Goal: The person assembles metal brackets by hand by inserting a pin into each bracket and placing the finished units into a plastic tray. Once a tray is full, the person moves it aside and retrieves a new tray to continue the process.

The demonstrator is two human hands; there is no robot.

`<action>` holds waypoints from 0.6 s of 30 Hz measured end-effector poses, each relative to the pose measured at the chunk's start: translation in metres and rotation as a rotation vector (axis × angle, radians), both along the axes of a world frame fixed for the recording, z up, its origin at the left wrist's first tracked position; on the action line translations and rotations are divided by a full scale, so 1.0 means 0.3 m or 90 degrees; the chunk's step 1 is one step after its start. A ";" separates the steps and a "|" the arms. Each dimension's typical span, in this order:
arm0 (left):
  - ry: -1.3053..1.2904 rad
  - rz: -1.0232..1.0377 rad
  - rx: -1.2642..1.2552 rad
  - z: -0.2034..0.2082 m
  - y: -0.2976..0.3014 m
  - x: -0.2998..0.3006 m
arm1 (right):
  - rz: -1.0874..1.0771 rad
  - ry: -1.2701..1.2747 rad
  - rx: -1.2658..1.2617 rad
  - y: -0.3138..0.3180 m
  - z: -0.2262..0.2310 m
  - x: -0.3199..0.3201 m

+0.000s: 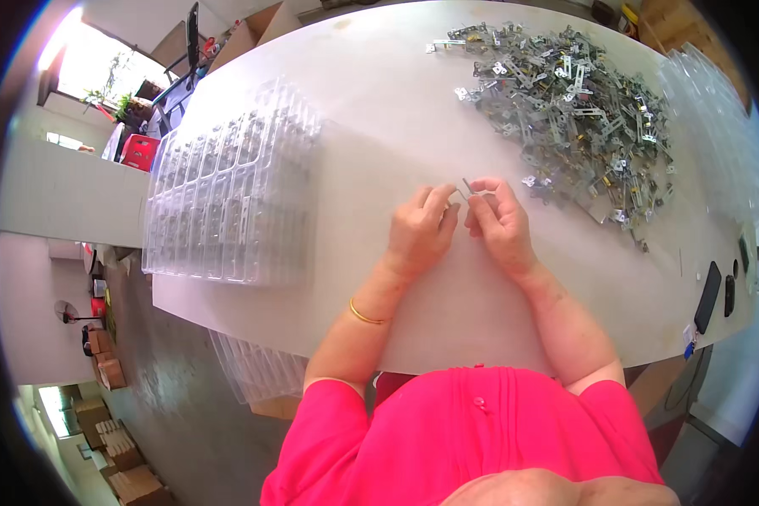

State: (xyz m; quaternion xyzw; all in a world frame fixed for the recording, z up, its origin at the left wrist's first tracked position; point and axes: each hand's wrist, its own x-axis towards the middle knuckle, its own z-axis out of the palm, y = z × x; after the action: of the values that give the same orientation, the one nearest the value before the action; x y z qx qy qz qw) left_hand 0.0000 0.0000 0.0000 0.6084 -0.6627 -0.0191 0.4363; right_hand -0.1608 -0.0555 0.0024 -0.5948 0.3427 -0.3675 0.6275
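Note:
Over the middle of the table, my left hand (420, 228) and my right hand (503, 226) are drawn close together, fingertips nearly meeting. Between them is a small, thin grey metal part (466, 185). My right thumb and fingers pinch it; the left thumb and forefinger close on its other side. Its exact shape is too small to make out. A big heap of loose metal brackets (573, 110), some with yellowish bits, spreads beyond my right hand. To the left, clear plastic trays (228, 190) stand stacked, their compartments filled with similar metal parts.
More clear trays (717, 126) stand at the table's far right edge. A dark phone (707, 297) and small dark items lie at the right. Below the table's left edge are other clear trays (257, 367) on a carton. Cardboard boxes (135, 481) sit on the floor.

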 end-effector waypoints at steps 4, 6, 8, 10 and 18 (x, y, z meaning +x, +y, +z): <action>-0.077 0.004 -0.047 0.004 -0.001 0.001 | -0.043 0.012 -0.039 0.014 0.002 0.023; -0.060 -0.014 -0.056 0.001 -0.005 -0.008 | -0.104 0.043 -0.083 0.020 0.000 0.024; -0.087 -0.004 -0.071 -0.001 -0.002 -0.019 | -0.125 0.070 -0.213 0.002 -0.035 0.012; -0.116 0.006 -0.081 -0.012 0.004 -0.021 | -0.152 0.088 -0.341 -0.007 -0.054 0.007; -0.123 -0.065 -0.090 -0.036 0.004 -0.041 | -0.210 -0.057 -0.177 -0.027 -0.081 -0.012</action>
State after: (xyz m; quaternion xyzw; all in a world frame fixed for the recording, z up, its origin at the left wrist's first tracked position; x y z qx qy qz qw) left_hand -0.0124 0.0012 -0.0108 0.5409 -0.7312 0.0640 0.4107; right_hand -0.1644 -0.0637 -0.0219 -0.5945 0.3535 -0.5347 0.4855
